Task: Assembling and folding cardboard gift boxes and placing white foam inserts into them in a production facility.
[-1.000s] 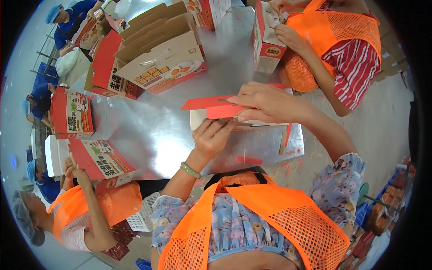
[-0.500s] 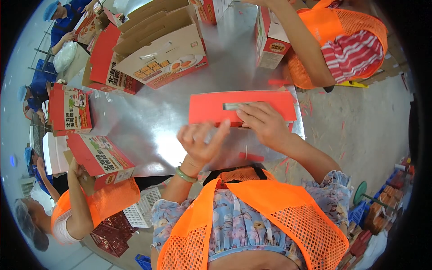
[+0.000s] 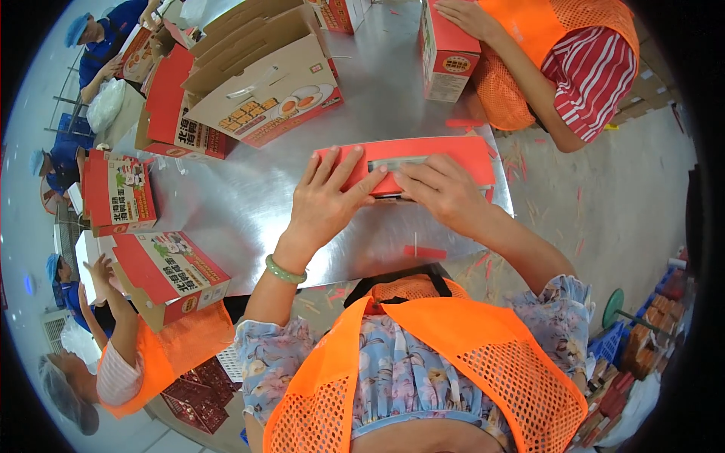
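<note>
In front of me on the metal table stands a red carton, its long top with a handle slot facing up. My left hand lies across the carton's left part, fingers spread on the red top and thumb reaching toward the slot. My right hand rests on the right part, its stretched fingers laid over the near edge by the slot. Both hands press on the carton, and neither lifts it. A narrow dark gap shows along the near edge between my hands.
Several open cartons stand upright at the far left. A red-and-white carton is near a co-worker's hand at left. Across the table another person's hand rests on a closed carton. A red scrap lies near me.
My left hand has come forward from above the near edge and now lies on the carton's top. At the far right, the co-worker's hand has come onto a carton.
</note>
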`<state>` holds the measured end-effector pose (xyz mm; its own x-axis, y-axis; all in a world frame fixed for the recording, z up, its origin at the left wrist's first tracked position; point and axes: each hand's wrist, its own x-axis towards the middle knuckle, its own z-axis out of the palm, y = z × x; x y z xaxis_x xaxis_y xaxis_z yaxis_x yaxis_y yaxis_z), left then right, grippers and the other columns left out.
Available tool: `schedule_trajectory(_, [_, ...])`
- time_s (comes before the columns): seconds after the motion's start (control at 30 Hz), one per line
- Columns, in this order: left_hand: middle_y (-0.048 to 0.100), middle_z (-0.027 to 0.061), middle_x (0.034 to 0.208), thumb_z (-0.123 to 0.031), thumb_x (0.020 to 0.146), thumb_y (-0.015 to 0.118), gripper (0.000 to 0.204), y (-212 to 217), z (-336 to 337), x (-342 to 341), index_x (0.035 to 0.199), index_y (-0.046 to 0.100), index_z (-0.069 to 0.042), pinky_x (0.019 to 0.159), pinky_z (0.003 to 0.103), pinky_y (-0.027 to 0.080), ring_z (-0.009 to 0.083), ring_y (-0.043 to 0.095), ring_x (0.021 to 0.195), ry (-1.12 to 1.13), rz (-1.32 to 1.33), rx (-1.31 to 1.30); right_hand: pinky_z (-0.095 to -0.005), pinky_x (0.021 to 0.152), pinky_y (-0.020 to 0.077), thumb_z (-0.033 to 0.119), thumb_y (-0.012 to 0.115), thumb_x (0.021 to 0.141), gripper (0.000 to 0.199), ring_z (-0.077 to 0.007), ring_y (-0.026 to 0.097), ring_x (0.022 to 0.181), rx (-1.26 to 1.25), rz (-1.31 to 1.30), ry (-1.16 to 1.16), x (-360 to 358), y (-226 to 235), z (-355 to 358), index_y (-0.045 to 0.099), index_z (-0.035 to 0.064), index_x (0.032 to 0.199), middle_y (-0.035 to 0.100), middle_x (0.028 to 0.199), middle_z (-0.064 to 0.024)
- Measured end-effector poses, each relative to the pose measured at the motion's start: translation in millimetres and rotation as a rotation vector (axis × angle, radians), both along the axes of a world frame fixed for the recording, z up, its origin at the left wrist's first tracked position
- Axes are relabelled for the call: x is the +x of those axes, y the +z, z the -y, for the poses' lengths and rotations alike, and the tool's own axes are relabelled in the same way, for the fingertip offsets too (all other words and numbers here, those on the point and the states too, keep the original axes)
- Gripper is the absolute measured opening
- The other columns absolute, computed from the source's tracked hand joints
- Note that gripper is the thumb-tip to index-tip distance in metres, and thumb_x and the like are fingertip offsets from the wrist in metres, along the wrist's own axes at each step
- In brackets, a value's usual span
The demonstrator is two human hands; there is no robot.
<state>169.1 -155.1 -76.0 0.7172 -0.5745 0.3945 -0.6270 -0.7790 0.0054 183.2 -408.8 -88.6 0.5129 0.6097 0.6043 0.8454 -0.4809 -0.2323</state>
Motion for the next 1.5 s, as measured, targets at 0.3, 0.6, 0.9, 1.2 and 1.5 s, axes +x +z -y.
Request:
schedule_trajectory(0.3, [0.054, 0.0042, 0.149, -0.031, 0.082, 0.074, 0.051, -2, -13, 9, 0.132, 0.068, -0.031, 0.119, 0.055, 0.029, 0.0361, 0.047, 0.139, -0.067, -0.231, -0.125, -0.0356, 0.078, 0.0520, 0.009, 0.071, 0.077, 0.024, -0.0242, 0.060, 0.088, 0.101, -0.209, 0.032, 12, -5, 7, 0.071, 0.0017, 0.100, 0.069, 0.100, -0.0060])
schedule_trajectory(0.6, [0.041, 0.0129, 0.156, -0.044, 0.080, 0.075, 0.073, -12, -2, -5, 0.148, 0.050, -0.031, 0.114, 0.067, 0.026, 0.0415, 0.037, 0.142, -0.041, -0.128, 0.092, -0.0399, 0.089, 0.0525, 0.005, 0.066, 0.082, 0.025, -0.0245, 0.063, 0.102, 0.009, 0.044, -0.042, 0, -13, 6, 0.071, 0.0052, 0.106, 0.071, 0.108, -0.0061])
schedule_trajectory(0.9, [0.045, 0.0201, 0.148, -0.064, 0.071, 0.072, 0.100, -9, 22, 9, 0.153, 0.040, -0.017, 0.111, 0.059, 0.032, 0.0395, 0.042, 0.134, -0.018, -0.243, -0.118, -0.0386, 0.087, 0.0489, 0.010, 0.062, 0.087, 0.034, -0.0258, 0.063, 0.095, 0.101, -0.965, -0.291, -118, -48, 50, 0.072, 0.0096, 0.120, 0.068, 0.098, -0.0065])
schedule_trajectory(1.2, [0.042, 0.0215, 0.150, -0.064, 0.068, 0.074, 0.105, -11, 26, 11, 0.155, 0.037, -0.018, 0.112, 0.057, 0.030, 0.0403, 0.044, 0.131, -0.021, -0.094, 0.055, -0.0445, 0.093, 0.0489, 0.013, 0.062, 0.081, 0.046, -0.0293, 0.061, 0.107, 0.026, 0.158, -0.438, -63, -31, -31, 0.064, 0.0009, 0.125, 0.062, 0.123, -0.0122])
schedule_trajectory(1.5, [0.044, 0.0206, 0.148, -0.060, 0.067, 0.077, 0.104, -13, 27, 8, 0.155, 0.037, -0.021, 0.112, 0.057, 0.030, 0.0394, 0.044, 0.131, 0.000, -0.067, -0.015, -0.0438, 0.095, 0.0481, 0.012, 0.066, 0.079, 0.045, -0.0278, 0.062, 0.103, 0.088, 0.160, -0.409, -59, -49, -35, 0.066, 0.0020, 0.123, 0.063, 0.117, -0.0106])
